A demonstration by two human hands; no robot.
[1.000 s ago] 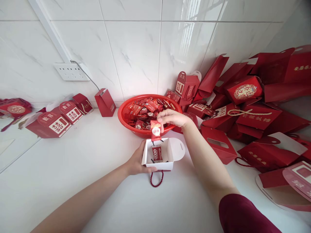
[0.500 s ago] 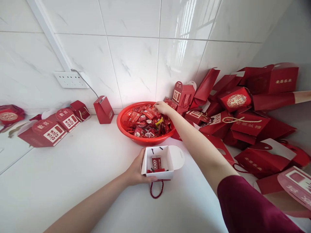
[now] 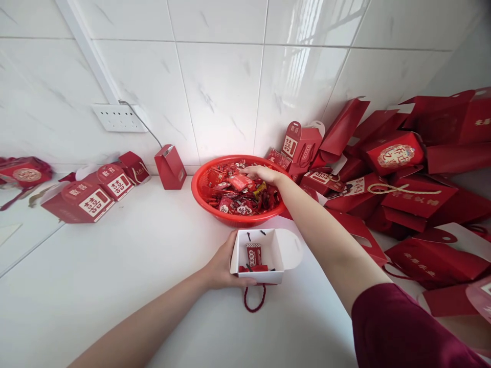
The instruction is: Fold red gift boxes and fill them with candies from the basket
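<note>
Basin (image 3: 196,197) of red packets (image 3: 242,183); open white box (image 3: 283,255), two packets inside.
Left hand (image 3: 226,266) grips box; right hand (image 3: 264,174) over packets, pinch unclear.

I can't tell the room type; behind the basket (image 3: 199,197) I see white wall tiles (image 3: 218,92) and a socket panel (image 3: 119,118).

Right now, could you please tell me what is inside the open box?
The open box in the left hand shows a printed red packet, a second red packet nearer the person, and dark cord ends. Whatever lies beneath the packets is covered.
</note>
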